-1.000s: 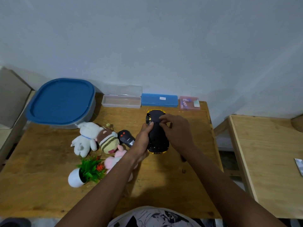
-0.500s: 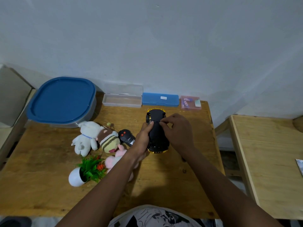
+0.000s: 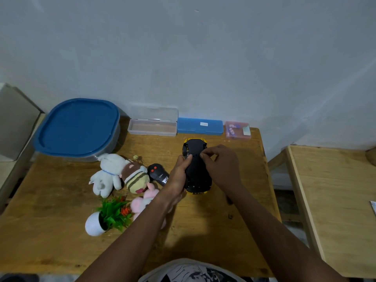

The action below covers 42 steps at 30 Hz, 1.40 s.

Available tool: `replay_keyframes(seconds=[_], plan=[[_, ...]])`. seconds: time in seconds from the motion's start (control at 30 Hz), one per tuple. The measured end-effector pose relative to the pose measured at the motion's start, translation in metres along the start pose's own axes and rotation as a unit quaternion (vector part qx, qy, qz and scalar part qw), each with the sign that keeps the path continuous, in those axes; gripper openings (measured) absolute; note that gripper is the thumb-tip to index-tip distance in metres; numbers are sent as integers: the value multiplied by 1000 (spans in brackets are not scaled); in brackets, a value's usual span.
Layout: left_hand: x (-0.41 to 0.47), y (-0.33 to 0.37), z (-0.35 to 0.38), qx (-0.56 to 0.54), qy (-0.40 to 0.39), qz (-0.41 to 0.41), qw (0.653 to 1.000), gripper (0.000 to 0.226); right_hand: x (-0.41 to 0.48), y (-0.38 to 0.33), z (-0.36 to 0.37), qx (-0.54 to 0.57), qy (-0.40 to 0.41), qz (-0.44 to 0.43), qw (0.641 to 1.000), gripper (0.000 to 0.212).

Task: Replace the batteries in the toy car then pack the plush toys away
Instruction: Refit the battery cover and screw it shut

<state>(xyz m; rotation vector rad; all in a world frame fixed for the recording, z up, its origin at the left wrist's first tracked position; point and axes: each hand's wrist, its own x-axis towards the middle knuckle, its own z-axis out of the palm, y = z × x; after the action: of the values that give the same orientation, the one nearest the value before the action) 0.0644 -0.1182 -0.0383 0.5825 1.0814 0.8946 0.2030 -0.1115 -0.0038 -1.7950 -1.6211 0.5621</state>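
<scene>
The yellow toy car (image 3: 196,167) lies upside down on the wooden table (image 3: 61,220), its black underside facing up. My left hand (image 3: 179,176) grips the car's left side with the thumb on the underside. My right hand (image 3: 221,165) rests on the car's right side, its fingertips pinched on the middle of the underside. To the left lie a white plush rabbit (image 3: 105,174), a brown striped bee plush (image 3: 135,176) and a pink plush (image 3: 142,202), partly hidden by my left forearm. A black remote (image 3: 157,174) lies between the plushes and the car.
A large container with a blue lid (image 3: 78,127) stands at the back left. Along the wall sit an open clear case (image 3: 152,126), a shut blue case (image 3: 199,126) and a pink box (image 3: 237,130). A small potted plant (image 3: 107,217) lies tipped near the plushes. Another wooden table (image 3: 335,200) stands to the right.
Both hands stay on the upturned car. The right fingertips have shifted slightly on the underside. The car has not moved.
</scene>
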Motion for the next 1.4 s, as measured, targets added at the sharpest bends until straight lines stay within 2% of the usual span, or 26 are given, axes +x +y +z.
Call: replay_keyframes(seconds=[0.17, 0.7, 1.13, 1.23, 1.4], plan=[[1, -7, -2, -24, -8, 1, 1000, 35, 0, 3, 2, -12, -2, -3, 1000, 11], [2, 13, 16, -30, -14, -19, 999, 22, 3, 10, -2, -67, 56, -153, 984, 15], [-4, 18, 16, -88, -29, -21, 996, 31, 11, -1, -9, -46, 44, -145, 987, 7], [-7, 18, 15, -76, -22, -22, 997, 35, 12, 0, -12, -41, 12, -138, 989, 9], [-10, 24, 15, -54, -22, -15, 998, 35, 12, -2, -18, -14, 6, -136, 991, 8]])
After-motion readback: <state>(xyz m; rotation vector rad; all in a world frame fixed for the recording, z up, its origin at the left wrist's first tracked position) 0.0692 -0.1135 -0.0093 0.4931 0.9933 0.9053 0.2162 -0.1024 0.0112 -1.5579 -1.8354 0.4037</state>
